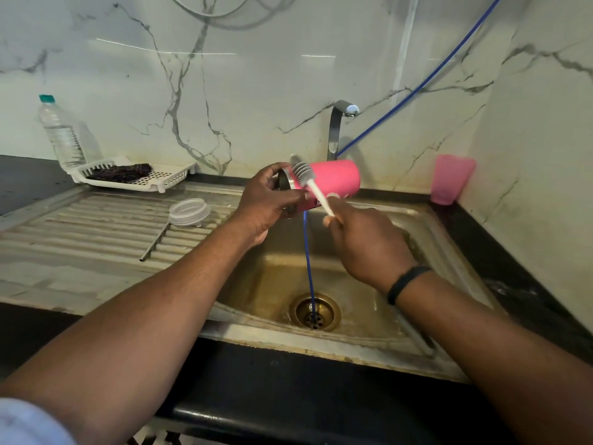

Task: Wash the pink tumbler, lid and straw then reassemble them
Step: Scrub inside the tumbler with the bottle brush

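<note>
My left hand [266, 203] grips the pink tumbler [333, 179] near its steel rim and holds it sideways over the sink, mouth pointing left. My right hand [365, 242] grips the white handle of a bottle brush [309, 179]. The brush's grey bristle head lies against the outside of the tumbler close to the rim. The clear lid [189, 211] rests on the ribbed drainboard to the left. A metal straw [155, 242] lies on the drainboard just below the lid.
The steel sink [417, 220] has a brass drain [316, 311] with a blue hose [309, 268] running into it. A tap [340, 123] stands behind. A pink plastic cup [451, 179] sits right, a white rack [138, 178] and water bottle [61, 133] left.
</note>
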